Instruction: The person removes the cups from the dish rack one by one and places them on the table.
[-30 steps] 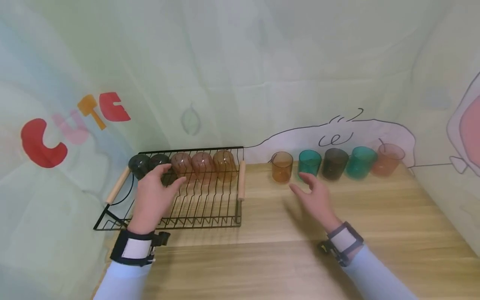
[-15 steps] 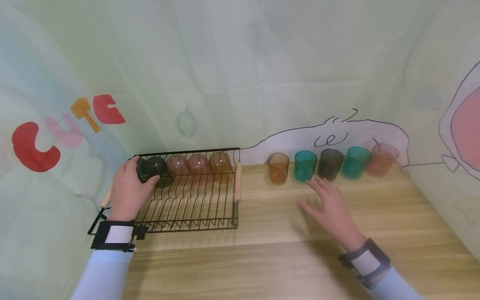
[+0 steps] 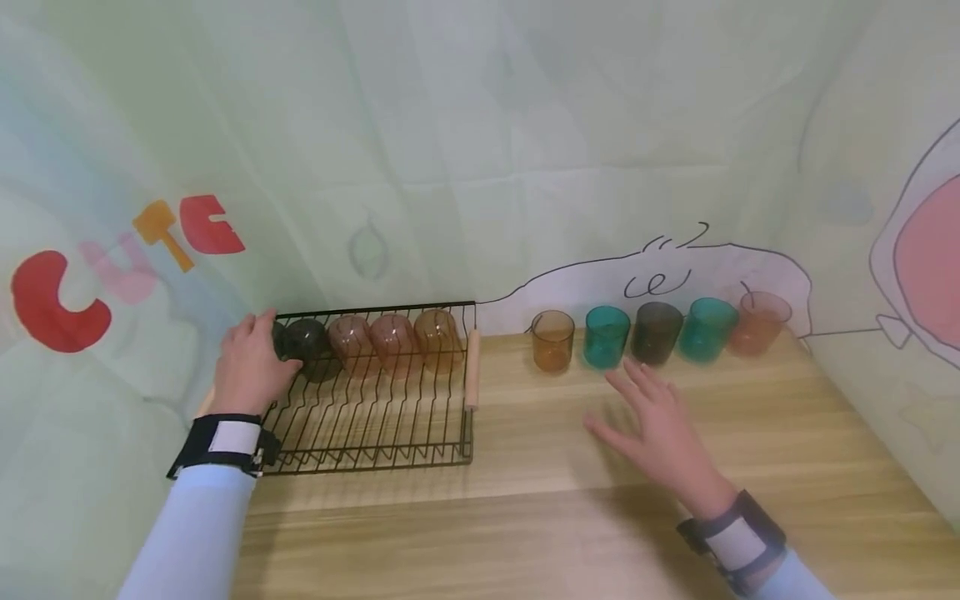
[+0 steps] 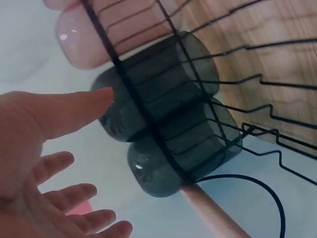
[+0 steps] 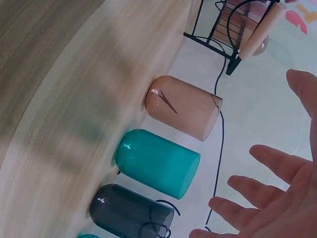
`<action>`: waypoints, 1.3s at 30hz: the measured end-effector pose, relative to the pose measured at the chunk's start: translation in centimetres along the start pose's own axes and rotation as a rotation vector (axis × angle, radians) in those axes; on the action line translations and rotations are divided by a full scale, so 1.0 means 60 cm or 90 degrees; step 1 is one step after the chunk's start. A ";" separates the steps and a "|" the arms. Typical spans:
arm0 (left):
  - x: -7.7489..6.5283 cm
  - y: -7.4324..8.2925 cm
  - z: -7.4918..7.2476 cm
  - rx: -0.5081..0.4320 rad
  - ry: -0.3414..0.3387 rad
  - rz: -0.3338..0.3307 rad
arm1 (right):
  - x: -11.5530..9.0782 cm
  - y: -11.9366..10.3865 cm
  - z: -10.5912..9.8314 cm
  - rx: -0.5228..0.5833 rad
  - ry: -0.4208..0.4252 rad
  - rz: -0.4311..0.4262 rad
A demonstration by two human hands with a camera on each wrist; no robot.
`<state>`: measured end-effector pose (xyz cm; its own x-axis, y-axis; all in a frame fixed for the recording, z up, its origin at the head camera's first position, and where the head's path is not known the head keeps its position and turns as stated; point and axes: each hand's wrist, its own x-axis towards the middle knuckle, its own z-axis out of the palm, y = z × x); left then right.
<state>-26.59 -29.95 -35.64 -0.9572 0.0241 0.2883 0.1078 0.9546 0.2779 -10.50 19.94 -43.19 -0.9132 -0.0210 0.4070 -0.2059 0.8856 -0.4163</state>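
Note:
My left hand (image 3: 251,367) is at the left end of a black wire dish rack (image 3: 375,466). Its fingers are spread around the outer dark grey glass (image 4: 153,173), holding nothing. In the left wrist view the thumb lies over or close to the neighbouring dark grey glass (image 4: 133,89); contact is unclear. Two pink glasses (image 3: 351,337) and an amber glass (image 3: 438,333) also sit upside down in the rack. My right hand (image 3: 667,429) hovers with spread fingers before the upright teal glass (image 3: 606,337) and dark grey glass (image 3: 656,335).
An amber glass (image 3: 552,343) stands at the left of the upright row; another teal glass (image 3: 707,332) and a reddish glass (image 3: 759,323) stand at its right. The rack has wooden handles (image 3: 472,371). A printed curtain (image 3: 420,167) backs the wooden table (image 3: 540,517).
My left hand has moved left, from in front of the dark glasses to the rack's left end. My right hand has shifted slightly right and its fingers have spread. The glasses stay in place.

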 end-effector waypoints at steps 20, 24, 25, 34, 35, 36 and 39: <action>0.053 -0.042 0.030 0.034 -0.100 -0.060 | 0.000 0.004 -0.003 0.017 0.005 -0.014; 0.057 -0.042 0.035 0.034 -0.113 -0.049 | 0.000 0.009 -0.003 0.014 0.004 -0.008; 0.057 -0.043 0.035 0.035 -0.113 -0.045 | 0.000 0.009 -0.002 0.015 0.005 -0.010; 0.057 -0.045 0.042 0.031 -0.098 -0.069 | 0.001 0.007 0.000 0.018 0.013 -0.021; 0.057 -0.045 0.043 0.035 -0.092 -0.070 | 0.001 0.006 0.000 0.019 0.013 -0.019; 0.057 -0.045 0.044 0.040 -0.084 -0.068 | 0.000 0.006 0.000 0.020 0.011 -0.018; 0.055 -0.046 0.045 0.056 -0.065 -0.060 | 0.000 0.007 0.002 0.021 0.007 -0.015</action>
<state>-30.79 -31.71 -37.93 -0.9848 -0.0408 0.1688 -0.0035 0.9764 0.2161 -10.60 20.24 -43.46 -0.9041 -0.0361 0.4258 -0.2386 0.8693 -0.4329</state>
